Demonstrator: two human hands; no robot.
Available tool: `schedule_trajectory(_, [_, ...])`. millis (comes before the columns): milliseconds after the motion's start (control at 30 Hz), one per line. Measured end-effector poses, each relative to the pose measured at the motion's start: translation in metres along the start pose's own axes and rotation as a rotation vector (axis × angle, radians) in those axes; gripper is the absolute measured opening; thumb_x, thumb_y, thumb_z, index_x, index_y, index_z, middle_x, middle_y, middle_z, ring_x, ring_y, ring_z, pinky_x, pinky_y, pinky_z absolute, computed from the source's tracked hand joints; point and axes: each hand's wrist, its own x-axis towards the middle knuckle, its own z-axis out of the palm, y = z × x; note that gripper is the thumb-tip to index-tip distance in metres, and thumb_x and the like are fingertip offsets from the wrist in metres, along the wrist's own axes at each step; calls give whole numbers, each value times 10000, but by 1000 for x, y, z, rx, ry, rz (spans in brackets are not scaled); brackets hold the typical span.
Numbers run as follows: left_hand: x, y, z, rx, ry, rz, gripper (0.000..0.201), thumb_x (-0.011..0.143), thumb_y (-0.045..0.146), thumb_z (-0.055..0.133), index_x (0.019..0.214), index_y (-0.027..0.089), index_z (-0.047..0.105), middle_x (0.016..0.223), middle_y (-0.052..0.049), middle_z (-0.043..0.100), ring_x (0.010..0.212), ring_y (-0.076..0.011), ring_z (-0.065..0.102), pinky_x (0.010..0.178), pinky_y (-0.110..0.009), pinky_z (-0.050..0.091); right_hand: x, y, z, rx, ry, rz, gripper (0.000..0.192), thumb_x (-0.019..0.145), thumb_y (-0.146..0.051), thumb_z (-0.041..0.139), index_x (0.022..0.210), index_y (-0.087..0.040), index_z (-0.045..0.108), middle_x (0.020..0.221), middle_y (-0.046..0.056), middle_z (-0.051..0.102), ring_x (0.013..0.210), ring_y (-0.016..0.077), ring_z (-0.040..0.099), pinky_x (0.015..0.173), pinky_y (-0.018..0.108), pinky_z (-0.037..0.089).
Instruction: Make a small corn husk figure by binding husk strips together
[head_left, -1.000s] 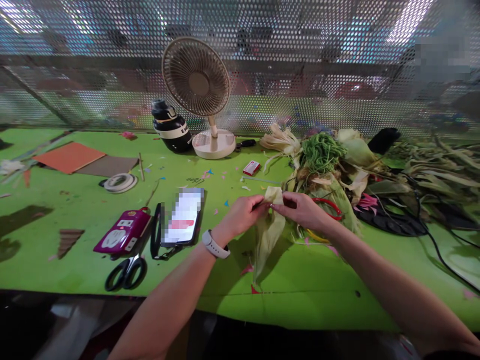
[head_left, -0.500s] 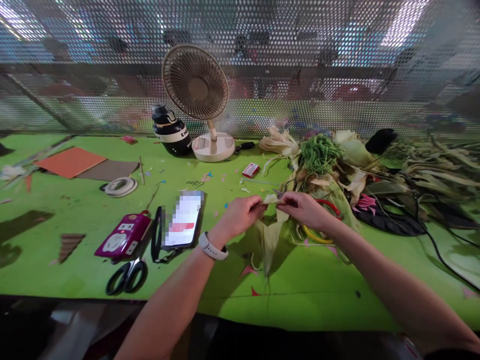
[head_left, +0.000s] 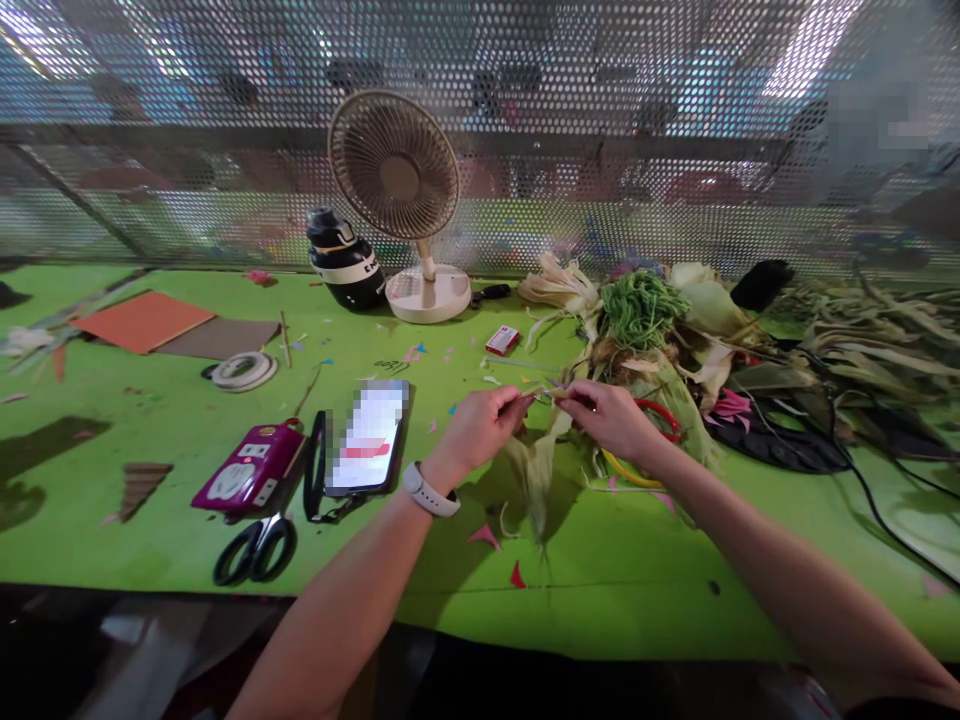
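Observation:
A pale dried corn husk (head_left: 537,472) hangs between my hands over the green tabletop, its pointed end downward. My left hand (head_left: 484,425) pinches one side of its upper edge between thumb and fingers. On the other side, my right hand (head_left: 606,415) is closed on the husk in a similar pinch. The husk's upper edge between the fingertips is narrow and bunched; its details are too small to make out. Just beyond my right hand lie a bundle of green strands (head_left: 643,308), more husks (head_left: 562,285) and red-handled and yellow-handled tools (head_left: 660,418), partly covered.
Left of my hands are a phone (head_left: 367,440), black-handled scissors (head_left: 255,550), a purple power strip (head_left: 249,468) and a tape roll (head_left: 244,371). A fan (head_left: 427,295) and a black bottle (head_left: 345,265) stand at the back by a perforated metal screen (head_left: 525,140). Black cables (head_left: 862,470) run at right.
The husk's top edge, spread wider before, now looks narrower and more gathered between my fingertips. Its hanging part has shifted slightly. Both hands stay in nearly the same place.

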Motion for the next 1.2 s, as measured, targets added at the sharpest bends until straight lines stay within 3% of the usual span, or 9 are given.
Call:
schedule_trajectory(167, [3,-3,0,-267,214,-22,327,856,421,530,653,165,553,559,37,470,527,-90,408,506,-218,301,4,9,3,368,43,128,303,814,-478,571,738,-186,545,660,-3,581,588,124,526,578,257,412])
schedule_trajectory(300, [2,1,8,-397,310,22,291,849,396,559,695,155,613,620,20,536,572,-88,451,520,-208,345,-2,-5,8,733,-110,329,493,776,-634,550,899,-161,608,838,54,656,685,136,610,638,273,481])
schedule_trajectory(400, [1,3,12,-440,411,56,254,840,371,584,733,153,658,642,9,588,593,-91,501,546,-206,393,-7,-17,13,759,-238,416,539,707,-658,613,819,-131,632,763,53,661,587,109,592,588,254,468])
schedule_trajectory(500, [1,6,12,-510,478,91,234,818,378,614,843,167,712,715,-18,670,644,-113,582,593,-223,453,-8,-23,17,786,-202,463,525,614,-619,719,810,-143,616,711,13,645,538,98,587,541,234,454])
schedule_trajectory(667, [0,13,12,-623,526,110,255,791,410,641,859,183,735,699,-37,697,638,-130,631,621,-247,497,-8,-24,19,842,-212,517,519,673,-663,640,685,-149,577,574,1,603,483,98,571,469,215,404])
schedule_trajectory(767, [0,15,12,-675,519,99,265,772,428,656,846,183,726,691,-30,685,640,-129,630,638,-253,504,-9,-23,20,951,-230,514,465,602,-574,750,686,-139,610,573,-10,602,463,75,533,486,217,424])
schedule_trajectory(900, [0,13,13,-734,433,4,303,758,458,662,894,188,672,729,-8,643,638,-107,586,633,-242,494,-9,-21,20,1061,-64,395,352,579,-440,808,692,-158,630,592,-47,580,467,40,477,476,185,397])
schedule_trajectory(1067, [-2,9,20,-684,133,-219,345,745,485,657,747,142,617,635,4,561,535,-82,484,524,-230,443,-6,-19,17,946,109,263,310,640,-450,765,715,-172,650,638,-29,600,507,61,488,492,206,409])
schedule_trajectory(1200, [-3,8,26,-650,134,-194,313,741,447,668,774,136,644,658,-1,584,551,-82,471,499,-214,392,-6,-19,18,855,170,224,330,670,-486,732,738,-174,648,614,-20,587,521,84,502,509,228,429])
